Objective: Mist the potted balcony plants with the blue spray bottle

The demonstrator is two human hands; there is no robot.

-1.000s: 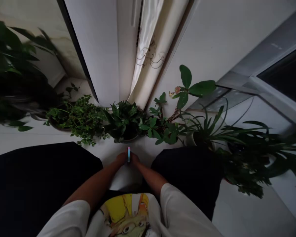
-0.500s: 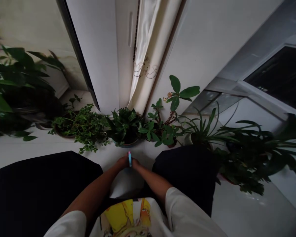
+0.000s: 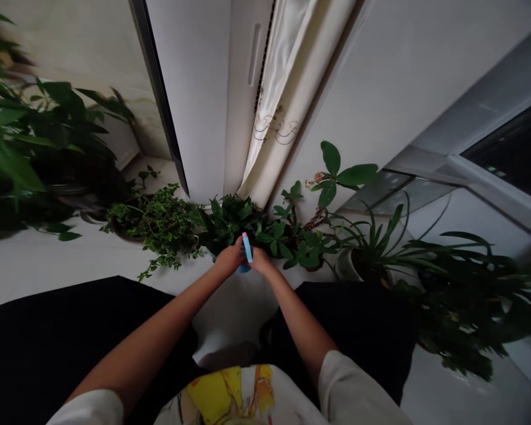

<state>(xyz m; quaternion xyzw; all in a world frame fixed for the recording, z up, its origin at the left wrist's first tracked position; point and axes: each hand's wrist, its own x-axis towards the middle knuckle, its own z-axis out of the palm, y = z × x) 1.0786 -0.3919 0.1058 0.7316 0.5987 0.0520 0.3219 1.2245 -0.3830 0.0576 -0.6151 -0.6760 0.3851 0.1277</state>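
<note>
Left hand [image 3: 230,258] and right hand [image 3: 260,260] have moved forward to a plant [image 3: 232,213] at the floor's [image 3: 219,313] far edge; both pinch a blue tool [image 3: 248,249]. Its long axis points forward; pink tip [image 3: 245,235] ahead.

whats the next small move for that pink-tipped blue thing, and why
Perhaps nudge the blue thing slightly forward, towards the middle plant: the left hand and right hand hold it between them, its pink tip points at the leaves, and whether it touches them is hard to tell.
</note>
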